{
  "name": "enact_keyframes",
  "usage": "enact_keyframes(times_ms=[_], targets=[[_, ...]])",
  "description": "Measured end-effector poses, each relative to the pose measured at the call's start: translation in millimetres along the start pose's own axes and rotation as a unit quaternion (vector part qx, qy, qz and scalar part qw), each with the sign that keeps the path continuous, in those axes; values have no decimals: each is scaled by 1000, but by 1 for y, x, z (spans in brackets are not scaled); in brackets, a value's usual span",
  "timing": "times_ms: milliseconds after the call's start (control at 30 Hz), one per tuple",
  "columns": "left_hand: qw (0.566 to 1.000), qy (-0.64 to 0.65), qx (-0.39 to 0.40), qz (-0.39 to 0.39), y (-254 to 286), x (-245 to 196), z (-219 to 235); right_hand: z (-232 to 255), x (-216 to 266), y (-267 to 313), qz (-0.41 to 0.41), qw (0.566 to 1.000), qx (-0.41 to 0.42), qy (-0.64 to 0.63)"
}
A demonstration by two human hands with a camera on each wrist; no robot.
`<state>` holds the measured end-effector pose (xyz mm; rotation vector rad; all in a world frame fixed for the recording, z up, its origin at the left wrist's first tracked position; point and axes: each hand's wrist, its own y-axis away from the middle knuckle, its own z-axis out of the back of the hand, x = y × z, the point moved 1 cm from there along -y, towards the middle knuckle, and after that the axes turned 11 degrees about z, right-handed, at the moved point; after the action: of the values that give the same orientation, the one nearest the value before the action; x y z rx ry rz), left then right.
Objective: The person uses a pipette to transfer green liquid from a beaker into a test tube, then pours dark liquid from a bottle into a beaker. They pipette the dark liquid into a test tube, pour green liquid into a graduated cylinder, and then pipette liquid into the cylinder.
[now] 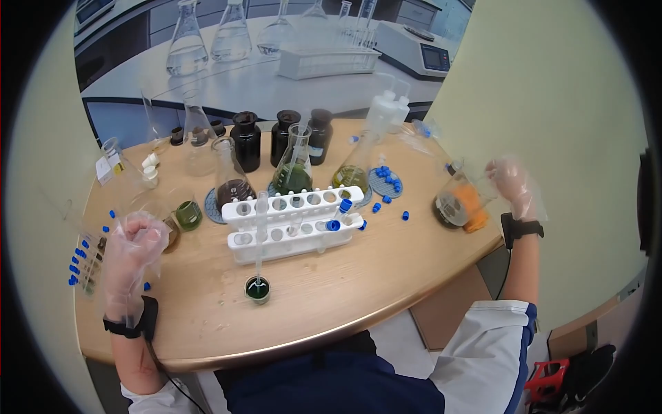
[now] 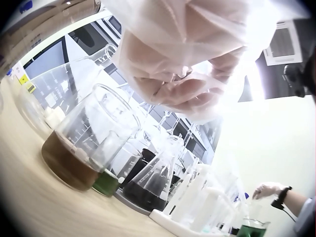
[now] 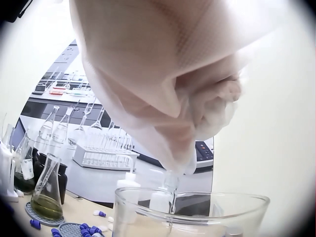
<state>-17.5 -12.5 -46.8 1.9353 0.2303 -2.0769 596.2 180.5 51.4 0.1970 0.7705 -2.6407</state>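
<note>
My gloved left hand (image 1: 138, 238) is raised over the table's left side, fingers curled in toward the palm, with nothing showing between them. Below it in the left wrist view stands a glass beaker (image 2: 74, 158) of brown liquid. My gloved right hand (image 1: 514, 183) pinches a thin clear glass rod (image 3: 172, 200), which reaches down into a wide glass beaker (image 3: 242, 210). Dark liquid lies in that beaker in the head view, and an orange patch (image 1: 472, 207) shows beside it. At the front middle, a clear dropper (image 1: 261, 228) stands in a small beaker (image 1: 258, 290) of dark green liquid.
A white test tube rack (image 1: 296, 238) holds blue-capped tubes. Behind it are conical flasks (image 1: 295, 172) of coloured liquid and dark brown bottles (image 1: 245, 145). Loose blue caps (image 1: 389, 181) lie at the right; a row of capped tubes (image 1: 81, 265) stands far left.
</note>
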Motion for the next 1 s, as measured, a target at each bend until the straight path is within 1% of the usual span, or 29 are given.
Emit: enact_keyframes(times_ms=[33, 67, 100, 133, 167, 200, 267, 300, 333, 400, 433, 500, 533, 567, 600, 633, 700, 733, 833, 900, 933, 1000], targets=[[1000, 13, 6, 4, 0, 1, 0, -2, -4, 2, 55, 996, -59, 46], [1000, 25, 9, 10, 1, 2, 1, -8, -13, 6, 110, 983, -118, 87], [1000, 23, 16, 14, 3, 1, 1, -17, -12, 8, 165, 962, -177, 123], [999, 19, 23, 18, 4, -1, -1, -11, 8, 6, 150, 973, -160, 70], [999, 14, 27, 19, 4, -2, 0, 12, 38, 0, 134, 980, -144, 15], [999, 23, 39, 4, 0, 3, 3, 31, 70, -5, 119, 984, -128, -40], [999, 15, 51, 2, 2, -2, 1, 49, 137, -11, 73, 978, -181, -70], [998, 15, 57, 3, 7, -4, -3, 55, 170, -10, 76, 965, -211, -140], [998, -10, 55, -15, 11, -8, -7, 60, 203, -8, 75, 945, -240, -207], [995, -56, 54, -56, 20, -14, -16, 75, 261, -4, 111, 938, -181, -273], [994, -26, 85, -60, 22, -12, -19, 67, 284, -2, 133, 914, -147, -354], [986, 28, 144, -76, 20, -5, -21, 50, 328, -3, 199, 862, -55, -464], [984, 29, 160, -75, 21, -6, -22, 48, 348, -6, 244, 836, 4, -491], [981, 30, 176, -71, 21, -7, -24, 54, 366, -8, 237, 797, 87, -549], [978, 31, 192, -68, 21, -6, -25, 54, 381, -11, 248, 760, 110, -591], [980, -6, 170, -99, 19, -1, -25, 55, 396, -13, 256, 721, 135, -630], [976, -78, 125, -157, 16, 13, -23, 34, 422, -16, 308, 659, 69, -682], [984, -36, 112, -137, 17, 12, -29, 32, 427, -18, 354, 687, 19, -634], [977, -52, 54, -200, 16, 18, -24, 45, 434, -21, 337, 724, 75, -597], [986, 44, 53, -150, 27, 5, -28, 47, 439, -24, 334, 731, 33, -595], [987, 91, 53, -125, 31, 0, -30, 46, 441, -26, 335, 727, 7, -600], [980, 121, 61, -144, 31, 1, -30, 43, 441, -29, 339, 712, -52, -613]])
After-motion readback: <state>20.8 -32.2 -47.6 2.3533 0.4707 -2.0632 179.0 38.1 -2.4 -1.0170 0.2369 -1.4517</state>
